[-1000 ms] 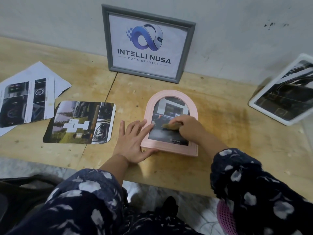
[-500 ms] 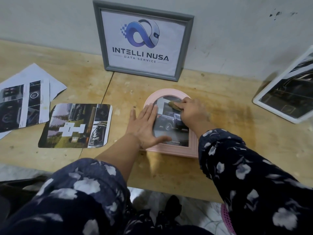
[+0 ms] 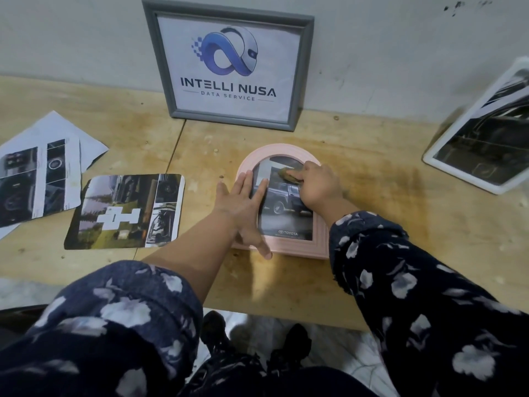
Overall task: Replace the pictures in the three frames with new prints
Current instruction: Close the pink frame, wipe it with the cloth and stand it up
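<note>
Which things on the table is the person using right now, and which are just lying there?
In use:
pink arched frame
truck print inside it
small cloth, gripped by right hand
left hand, flat on the frame

Lying about:
grey frame against the wall
white frame
loose prints

**Both hands on the pink arched frame**

On the tabletop (image 3: 372, 173), the left hand (image 3: 243, 207) lies flat on the pink arched frame (image 3: 294, 247). The right hand (image 3: 317, 184) presses a small olive cloth (image 3: 286, 174) against its truck print (image 3: 286, 207). A grey frame (image 3: 229, 64) leans at the tabletop's far edge.
</note>
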The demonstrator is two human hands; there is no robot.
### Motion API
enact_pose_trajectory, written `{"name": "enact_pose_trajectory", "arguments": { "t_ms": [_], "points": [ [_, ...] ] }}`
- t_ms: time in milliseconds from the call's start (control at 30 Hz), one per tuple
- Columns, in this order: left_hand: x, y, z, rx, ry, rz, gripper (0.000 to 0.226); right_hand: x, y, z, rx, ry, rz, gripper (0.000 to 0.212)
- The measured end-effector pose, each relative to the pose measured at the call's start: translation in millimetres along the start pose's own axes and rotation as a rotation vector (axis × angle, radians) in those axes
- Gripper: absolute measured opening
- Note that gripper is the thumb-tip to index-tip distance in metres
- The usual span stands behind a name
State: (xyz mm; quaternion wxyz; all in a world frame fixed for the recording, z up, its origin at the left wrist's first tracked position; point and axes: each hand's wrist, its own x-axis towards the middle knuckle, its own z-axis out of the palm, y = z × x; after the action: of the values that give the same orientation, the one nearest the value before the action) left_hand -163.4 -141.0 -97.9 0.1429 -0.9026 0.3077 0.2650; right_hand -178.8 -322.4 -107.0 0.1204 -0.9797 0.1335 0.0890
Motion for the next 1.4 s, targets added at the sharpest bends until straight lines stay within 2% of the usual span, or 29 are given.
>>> {"name": "enact_pose_trajectory", "arguments": {
  "t_ms": [167, 300, 400, 500, 567, 633, 700, 733, 800, 900, 1000, 1133, 1267, 1400],
  "points": [
    [-2.8, 1.5, -8.2, 0.031, -0.047, -0.025, 0.155, -50.5, -1.8, 7.3, 0.028, 0.058, -0.070, 0.029],
    [-4.0, 5.5, -17.6, 0.091, -0.092, -0.064, 0.154, -74.1, -2.2, 18.8, -0.035, 0.074, -0.229, 0.044],
    [-5.4, 8.0, -20.7, 0.094, -0.104, -0.074, 0.155, -91.7, -2.1, 17.8, -0.049, -0.019, -0.220, 0.049],
    [-7.5, 8.7, -21.1, 0.074, -0.106, -0.071, 0.154, -107.3, -6.4, 10.9, -0.045, -0.058, -0.214, 0.044],
    [-7.6, 8.5, -21.0, 0.060, -0.105, -0.076, 0.154, -103.7, -6.2, 0.2, 0.072, -0.171, -0.166, 0.037],
    [-7.0, 8.5, -20.0, 0.045, -0.104, -0.081, 0.157, -93.0, -5.1, -14.0, 0.385, -0.306, -0.038, 0.028],
    [-6.0, 8.1, -19.0, 0.031, -0.106, -0.083, 0.158, -75.4, -0.2, -23.9, 0.641, -0.245, 0.049, 0.027],
    [-4.9, 8.0, -18.4, 0.021, -0.111, -0.084, 0.159, -63.9, 3.5, -27.4, 0.670, -0.177, 0.067, 0.033],
    [-3.3, 7.7, -18.1, 0.003, -0.118, -0.090, 0.160, -41.4, 8.2, -34.1, 0.510, -0.067, 0.058, 0.044],
    [-1.3, 7.5, -18.3, 0.002, -0.128, -0.095, 0.162, -17.0, 8.3, -36.7, 0.140, 0.054, 0.008, 0.043],
    [0.1, 7.5, -18.6, 0.006, -0.141, -0.097, 0.161, -10.3, 3.4, -28.5, -0.134, -0.030, -0.001, 0.041],
    [-1.5, 7.6, -20.6, 0.009, -0.147, -0.085, 0.159, -34.8, 3.0, -23.7, -0.086, -0.088, 0.046, 0.040],
    [-1.9, 5.2, -18.5, 0.008, -0.141, -0.087, 0.159, -73.4, 6.1, -9.5, -0.112, 0.014, -0.064, 0.038],
    [-4.8, 6.4, -19.1, 0.007, -0.138, -0.093, 0.160, -96.8, 8.9, 2.1, -0.113, -0.029, -0.106, 0.049]
  ]
}}
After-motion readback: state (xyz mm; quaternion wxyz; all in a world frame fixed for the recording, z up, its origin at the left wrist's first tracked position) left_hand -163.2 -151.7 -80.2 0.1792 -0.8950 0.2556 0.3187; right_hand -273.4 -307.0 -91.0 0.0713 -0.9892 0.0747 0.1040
